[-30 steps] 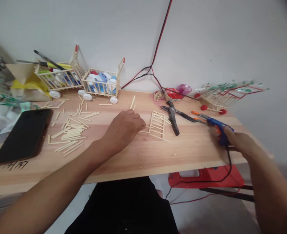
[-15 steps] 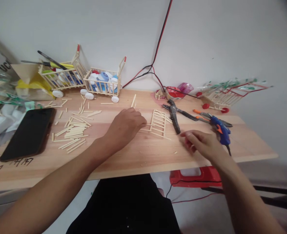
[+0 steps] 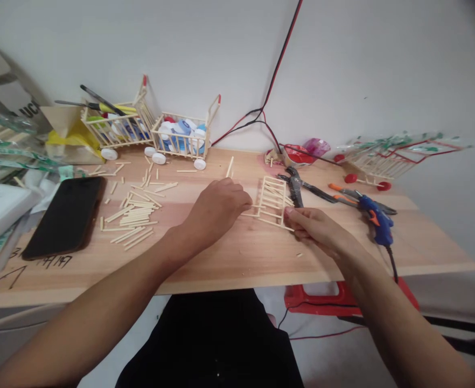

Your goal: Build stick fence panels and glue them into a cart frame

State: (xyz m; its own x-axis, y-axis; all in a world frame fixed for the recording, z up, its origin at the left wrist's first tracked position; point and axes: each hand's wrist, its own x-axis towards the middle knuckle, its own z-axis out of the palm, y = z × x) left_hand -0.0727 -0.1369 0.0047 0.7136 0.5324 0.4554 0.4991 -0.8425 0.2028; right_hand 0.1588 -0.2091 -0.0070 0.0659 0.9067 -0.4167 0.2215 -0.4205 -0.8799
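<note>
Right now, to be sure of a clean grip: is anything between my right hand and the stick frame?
Nothing visible: your right hand sits right at the right edge of the stick frame. The pliers lie beyond the hand, not between it and the frame.

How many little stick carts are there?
3: a white-wheeled cart and another at the back left, both holding bottle caps, and a red-wheeled cart at the back right.
</note>
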